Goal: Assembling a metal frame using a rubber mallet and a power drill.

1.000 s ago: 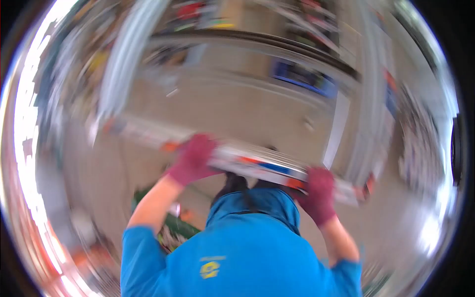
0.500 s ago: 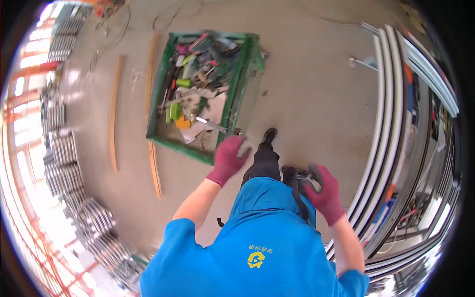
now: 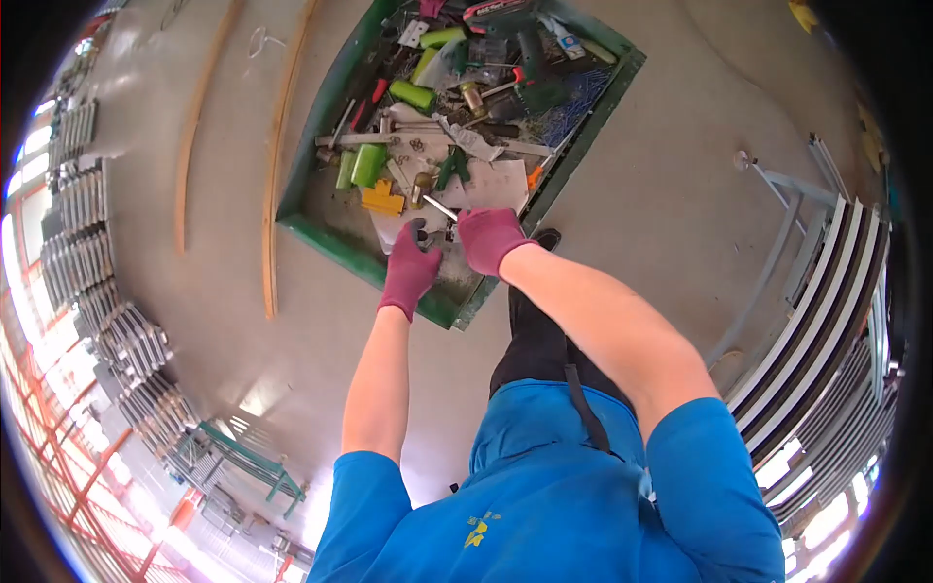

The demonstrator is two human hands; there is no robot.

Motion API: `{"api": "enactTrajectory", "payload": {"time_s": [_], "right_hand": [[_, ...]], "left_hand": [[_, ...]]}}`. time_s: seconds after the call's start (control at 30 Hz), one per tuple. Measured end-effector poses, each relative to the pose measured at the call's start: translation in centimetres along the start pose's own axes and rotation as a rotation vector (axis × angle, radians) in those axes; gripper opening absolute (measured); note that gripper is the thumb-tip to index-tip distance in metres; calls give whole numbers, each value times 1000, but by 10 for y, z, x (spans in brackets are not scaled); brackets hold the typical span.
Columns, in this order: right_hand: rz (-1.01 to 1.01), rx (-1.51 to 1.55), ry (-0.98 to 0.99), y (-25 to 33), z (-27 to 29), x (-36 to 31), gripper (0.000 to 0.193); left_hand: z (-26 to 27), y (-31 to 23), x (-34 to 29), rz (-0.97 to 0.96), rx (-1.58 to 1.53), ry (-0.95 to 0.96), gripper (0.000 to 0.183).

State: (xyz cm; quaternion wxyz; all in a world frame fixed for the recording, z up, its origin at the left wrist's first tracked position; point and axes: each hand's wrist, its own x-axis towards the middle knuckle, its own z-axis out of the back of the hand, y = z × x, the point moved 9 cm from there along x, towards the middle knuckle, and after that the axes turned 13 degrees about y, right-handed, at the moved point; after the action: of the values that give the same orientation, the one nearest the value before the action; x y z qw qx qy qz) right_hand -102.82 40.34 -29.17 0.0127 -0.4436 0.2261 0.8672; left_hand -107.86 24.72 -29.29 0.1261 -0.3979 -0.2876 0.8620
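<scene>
Both my hands wear maroon gloves with dark fingertips and are over the near end of a green-rimmed tray [image 3: 335, 248]. My right hand [image 3: 489, 239] is closed on a slim silver metal bar [image 3: 440, 207], whose end sticks out toward the upper left. Close beside it, my left hand [image 3: 412, 267] has its fingers and thumb bent around a small metal piece [image 3: 449, 235], mostly hidden between the hands. Just beyond lie a yellow-orange block [image 3: 383, 198], a brass-coloured cylinder [image 3: 421, 188] and a green cylinder [image 3: 368, 165] on white paper.
The tray also holds a cordless tool [image 3: 535, 68], red-handled tools and a long metal strip [image 3: 389, 139]. Wooden strips [image 3: 277, 185] lie on the floor to its left. Stacked metal profiles [image 3: 812, 321] stand at right, piled frames [image 3: 78, 233] at left.
The tray is nearer in view. My right hand has crossed from my side to the tray and grips the silver bar. My left hand has moved over the tray beside it.
</scene>
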Motion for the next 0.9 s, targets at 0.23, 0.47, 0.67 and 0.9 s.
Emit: {"api": "enactTrajectory", "payload": {"time_s": [0.23,0.47,0.67,0.9], "right_hand": [[257,477,-241,-38,41,-75,35],[156,475,-742,-111,67,-360,41],[-568,555,-977,-159,-48,-686,42],[-1235,361,-463,-146,-238,-886,21]], "left_hand": [[-30,-56,-7,-284,135,48,74],[-25,-45,-6,-574,355,85,47],[-6,-193,-53,-644,558,42,40],[-207,-511,-216,-1466,263,274,46]]}}
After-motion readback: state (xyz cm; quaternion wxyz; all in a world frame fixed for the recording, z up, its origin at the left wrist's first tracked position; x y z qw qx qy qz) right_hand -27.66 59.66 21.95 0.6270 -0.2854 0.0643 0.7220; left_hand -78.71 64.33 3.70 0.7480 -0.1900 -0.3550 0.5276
